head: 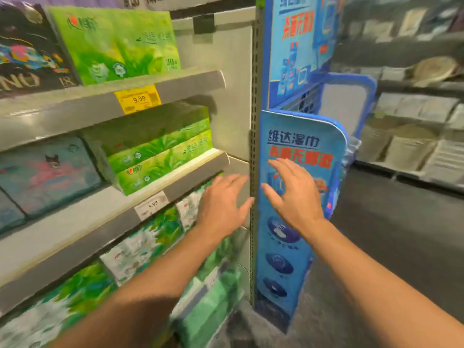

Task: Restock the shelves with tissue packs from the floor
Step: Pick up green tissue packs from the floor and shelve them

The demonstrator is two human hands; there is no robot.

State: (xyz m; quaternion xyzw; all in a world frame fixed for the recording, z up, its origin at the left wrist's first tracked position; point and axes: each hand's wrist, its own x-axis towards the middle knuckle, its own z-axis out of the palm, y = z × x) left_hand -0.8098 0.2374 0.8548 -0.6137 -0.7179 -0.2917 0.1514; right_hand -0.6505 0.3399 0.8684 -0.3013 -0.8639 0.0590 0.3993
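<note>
Tissue packs aren't in either of your hands right now: your left hand (221, 204) and right hand (293, 194) are both held out with fingers spread and loose, holding nothing, one on each side of the slotted shelf upright (254, 156). Left of that upright, a stack of green tissue packs (160, 151) sits on the middle shelf (198, 169) just above your left hand, with another green pack (115, 43) on the shelf above the yellow 9.99 price tag (137, 98) and more green-and-white packs (140, 244) below. Right of the upright, your right hand hovers in front of the blue display stand (296, 141).
</note>
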